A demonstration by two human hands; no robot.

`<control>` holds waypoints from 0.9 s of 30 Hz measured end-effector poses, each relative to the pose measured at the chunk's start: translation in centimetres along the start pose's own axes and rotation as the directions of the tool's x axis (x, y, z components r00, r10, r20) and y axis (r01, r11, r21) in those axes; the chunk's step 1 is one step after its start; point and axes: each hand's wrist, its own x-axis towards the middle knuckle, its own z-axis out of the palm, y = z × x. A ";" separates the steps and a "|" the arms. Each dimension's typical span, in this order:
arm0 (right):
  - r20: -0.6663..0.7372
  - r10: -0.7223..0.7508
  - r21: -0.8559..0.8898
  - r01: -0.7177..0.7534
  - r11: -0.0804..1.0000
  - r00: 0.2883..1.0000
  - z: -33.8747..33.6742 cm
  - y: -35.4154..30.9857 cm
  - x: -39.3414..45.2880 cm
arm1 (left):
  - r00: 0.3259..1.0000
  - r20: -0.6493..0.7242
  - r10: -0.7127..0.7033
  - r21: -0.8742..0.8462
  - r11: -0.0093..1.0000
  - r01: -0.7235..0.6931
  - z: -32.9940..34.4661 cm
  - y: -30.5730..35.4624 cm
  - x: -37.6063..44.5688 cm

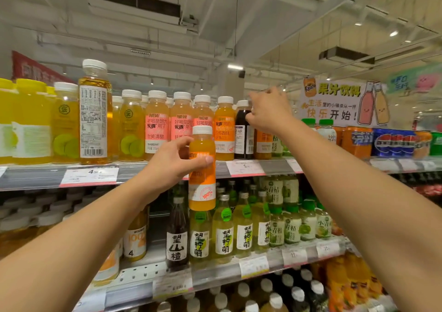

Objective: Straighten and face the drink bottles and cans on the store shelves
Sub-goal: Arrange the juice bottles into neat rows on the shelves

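- Nearest the camera, two bare forearms reach up and forward from 7 and 5 o'clock toward the drink shelves.
- At centre, the left hand [175, 161] has its grip closed round an orange juice bottle [202, 168], thumb across the orange label, fingers behind; the bottle is upright, white cap up, held in the air in front of the top shelf edge [31, 176] and clear of the row.
- Toward 1 o'clock, the right hand [269, 109] reaches to the top shelf, fingers curled at the shoulder of a dark juice bottle [242, 130]; whether that grip actually holds it I cannot tell.
- Behind the held bottle, on the top shelf, pink-labelled bottles [156, 122] stand upright with labels facing out; an orange-labelled bottle [224, 130] stands between them and the dark one.
- At 9 o'clock, a taller amber bottle [95, 113] stands turned, its barcode and print panel facing out, among yellow drinks.
- At 6 o'clock, on the middle shelf [253, 267], green-capped glass bottles [223, 228] stand in a row.
- Far at 2 o'clock, a Fanta juice sign [339, 103] stands above cola and soda packs [392, 142].
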 end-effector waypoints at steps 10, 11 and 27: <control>-0.200 -0.052 0.067 0.066 0.996 0.978 0.7 -0.3 -0.3 | 1.000 0.001 -0.008 -0.003 1.000 0.008 0.3 0.1 0.0; -0.204 -0.051 0.126 0.078 0.989 0.978 0.6 -0.5 -0.5 | 1.000 0.001 -0.007 -0.005 1.000 0.007 0.4 0.2 -0.1; -0.250 0.233 0.633 -0.023 0.774 0.940 -1.3 3.9 -6.0 | 0.970 -0.077 0.230 0.417 0.891 -0.178 4.3 6.8 2.3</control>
